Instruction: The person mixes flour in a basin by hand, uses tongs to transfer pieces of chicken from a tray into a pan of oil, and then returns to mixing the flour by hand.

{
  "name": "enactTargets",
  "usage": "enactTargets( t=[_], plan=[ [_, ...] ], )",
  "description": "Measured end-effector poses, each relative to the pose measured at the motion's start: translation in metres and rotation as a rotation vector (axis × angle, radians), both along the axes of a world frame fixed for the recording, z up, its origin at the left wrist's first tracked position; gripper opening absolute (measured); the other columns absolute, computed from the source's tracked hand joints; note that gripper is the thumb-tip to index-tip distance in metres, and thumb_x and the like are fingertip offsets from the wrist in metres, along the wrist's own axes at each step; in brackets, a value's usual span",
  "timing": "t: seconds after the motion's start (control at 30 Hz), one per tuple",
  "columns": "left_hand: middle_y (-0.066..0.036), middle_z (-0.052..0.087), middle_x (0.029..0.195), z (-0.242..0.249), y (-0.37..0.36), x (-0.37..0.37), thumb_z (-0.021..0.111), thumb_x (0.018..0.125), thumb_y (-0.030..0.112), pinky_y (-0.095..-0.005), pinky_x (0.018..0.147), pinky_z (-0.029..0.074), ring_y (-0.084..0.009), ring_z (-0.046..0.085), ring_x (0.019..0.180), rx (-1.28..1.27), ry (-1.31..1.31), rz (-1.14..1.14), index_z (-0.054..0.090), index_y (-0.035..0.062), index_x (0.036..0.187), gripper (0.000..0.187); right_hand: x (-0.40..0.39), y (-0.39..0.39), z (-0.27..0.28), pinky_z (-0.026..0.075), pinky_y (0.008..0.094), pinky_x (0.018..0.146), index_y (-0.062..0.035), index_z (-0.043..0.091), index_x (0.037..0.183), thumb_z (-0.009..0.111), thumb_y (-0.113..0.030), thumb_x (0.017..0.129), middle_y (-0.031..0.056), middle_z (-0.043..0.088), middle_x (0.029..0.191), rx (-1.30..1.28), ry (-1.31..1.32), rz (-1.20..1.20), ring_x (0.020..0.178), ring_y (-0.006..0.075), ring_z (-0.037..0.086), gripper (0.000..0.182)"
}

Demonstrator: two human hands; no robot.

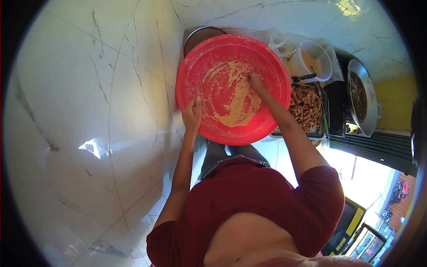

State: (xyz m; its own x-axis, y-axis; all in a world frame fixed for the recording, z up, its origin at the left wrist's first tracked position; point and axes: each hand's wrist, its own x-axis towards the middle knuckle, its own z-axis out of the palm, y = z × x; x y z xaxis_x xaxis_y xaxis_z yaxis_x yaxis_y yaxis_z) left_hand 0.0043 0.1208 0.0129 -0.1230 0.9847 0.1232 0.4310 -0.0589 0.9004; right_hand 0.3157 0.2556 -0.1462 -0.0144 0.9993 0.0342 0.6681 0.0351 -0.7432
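Note:
A wide red basin (275, 66) fills the upper middle of the view, with pale yellow batter or dough (240, 107) smeared over its floor. My left hand (191, 115) rests at the basin's left side, its fingers over the rim and the thumb apart from them. Inside the basin, at the upper right of the batter, my right hand (255, 82) is closed with its fingertips down; whether it holds anything is too small to make out.
Right of the basin stand a tray of brown fried pieces (305, 109), a white tub (327, 66) with a dark-handled utensil (304, 78), and a large metal pan (371, 102) of dark liquid. A tiled wall (89, 133) rises at the left.

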Motion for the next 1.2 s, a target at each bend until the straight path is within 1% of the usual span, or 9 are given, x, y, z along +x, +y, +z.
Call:
enactTargets(
  t=[0.2,0.4,0.47,0.57,0.67,0.73,0.83,1.07,1.2],
  plan=[
    [-0.01,0.064,0.076,-0.005,-0.002,0.001,0.046,0.092,0.028,-0.0274,0.069,0.044,-0.0168,0.059,0.071,0.018,0.008,0.001,0.064,-0.0005,0.087,0.034,-0.048,-0.055,0.023,0.042,0.0395,0.056,0.0054,0.053,0.062,0.064,-0.027,0.076,0.0223,0.054,0.065,0.215,-0.183,0.3,0.064,0.0319,0.059,0.037],
    [-0.011,0.063,0.075,-0.006,-0.002,0.002,0.046,0.091,0.028,-0.0285,0.064,0.045,-0.0184,0.059,0.067,0.047,-0.03,0.024,0.065,0.002,0.087,0.032,-0.072,-0.112,0.02,0.042,0.039,0.053,-0.0003,0.058,0.062,0.067,-0.028,0.072,0.0199,0.057,0.063,-0.006,-0.226,0.619,0.059,0.032,0.059,0.031],
    [-0.011,0.063,0.075,-0.004,-0.001,0.003,0.046,0.091,0.028,-0.0284,0.065,0.045,-0.0184,0.059,0.067,0.053,-0.062,0.022,0.065,0.0019,0.087,0.032,-0.07,-0.105,0.028,0.043,0.038,0.052,-0.0013,0.06,0.062,0.067,-0.025,0.073,0.0188,0.057,0.061,-0.184,0.068,0.546,0.058,0.0312,0.059,0.027],
    [-0.01,0.064,0.077,0.001,-0.003,0.002,0.046,0.092,0.026,-0.0266,0.071,0.045,-0.0158,0.06,0.074,-0.008,-0.016,0.013,0.063,-0.0012,0.086,0.033,-0.057,-0.063,0.068,0.044,0.0367,0.054,-0.0012,0.062,0.065,0.065,-0.014,0.075,0.0183,0.057,0.061,-0.358,-0.074,0.539,0.059,0.0298,0.059,0.016],
    [-0.01,0.065,0.078,-0.001,-0.002,0.003,0.046,0.092,0.027,-0.0266,0.071,0.045,-0.0159,0.06,0.074,-0.015,0.018,0.011,0.064,-0.0009,0.086,0.034,-0.032,-0.015,0.042,0.045,0.0367,0.058,0.0032,0.06,0.064,0.063,-0.012,0.078,0.0196,0.056,0.065,-0.258,0.128,0.303,0.064,0.0288,0.059,0.021],
    [-0.01,0.065,0.078,0.0,-0.003,0.002,0.046,0.092,0.028,-0.0266,0.071,0.045,-0.0159,0.06,0.074,-0.012,0.015,0.002,0.064,-0.001,0.087,0.034,-0.026,-0.006,0.039,0.045,0.0375,0.06,0.0056,0.058,0.063,0.062,-0.014,0.08,0.0216,0.056,0.069,-0.013,-0.268,0.18,0.067,0.0291,0.059,0.026],
    [-0.012,0.063,0.075,-0.001,0.0,0.003,0.047,0.091,0.029,-0.0285,0.066,0.044,-0.0191,0.059,0.069,0.014,0.017,0.021,0.064,0.0002,0.086,0.034,-0.042,-0.02,0.012,0.044,0.0417,0.062,0.006,0.056,0.068,0.06,-0.019,0.08,0.0241,0.055,0.074,0.197,-0.274,0.24,0.068,0.0366,0.057,0.028],
    [-0.01,0.064,0.078,-0.006,-0.001,0.0,0.047,0.091,0.028,-0.0266,0.071,0.044,-0.0156,0.059,0.074,-0.031,0.043,0.012,0.063,-0.001,0.089,0.033,-0.066,-0.107,0.024,0.044,0.0428,0.061,0.002,0.061,0.078,0.06,-0.034,0.079,0.023,0.058,0.079,-0.088,-0.174,0.732,0.072,0.0378,0.058,0.036],
    [-0.014,0.06,0.071,-0.009,0.0,0.003,0.049,0.09,0.029,-0.0317,0.061,0.044,-0.023,0.058,0.065,0.073,0.017,0.048,0.061,-0.0005,0.084,0.033,-0.067,-0.093,0.022,0.044,0.0372,0.053,-0.0017,0.063,0.071,0.062,-0.034,0.078,0.0166,0.059,0.065,-0.219,-0.237,0.805,0.058,0.0267,0.058,0.033]
  ],
)
